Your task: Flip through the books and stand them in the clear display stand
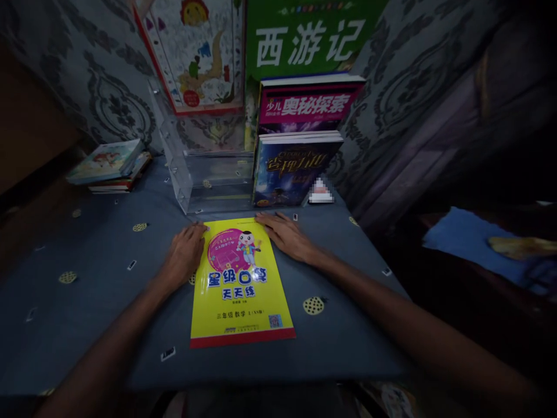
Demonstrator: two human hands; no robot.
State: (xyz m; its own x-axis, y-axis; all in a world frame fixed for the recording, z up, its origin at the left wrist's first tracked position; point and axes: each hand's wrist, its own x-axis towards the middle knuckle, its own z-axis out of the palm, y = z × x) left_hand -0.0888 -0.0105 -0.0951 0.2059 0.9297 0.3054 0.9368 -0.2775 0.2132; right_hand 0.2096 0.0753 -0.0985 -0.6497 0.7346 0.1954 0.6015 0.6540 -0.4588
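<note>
A yellow maths workbook [243, 319] with a red bottom strip and a cartoon figure lies flat on the table, its cover facing up. At its upper left edge is my left hand [186, 249], fingers bent and close together against the book's side. My right hand [287, 237] rests at the upper right corner, its fingers stretched out and the tips touching the book's edge. Just behind the workbook stands a clear acrylic book rack [185, 186]. In the rack's right part are a dark blue book [296, 168] and a purple-pink book [304, 107].
Further back in the rack stand a green book [304, 43] and a red-bordered picture book [195, 58]. A small stack of books [108, 162] lies at the left rear. The dark cloth-covered table [339, 342] carries a pineapple pattern. A blue cloth [461, 238] is off to the right.
</note>
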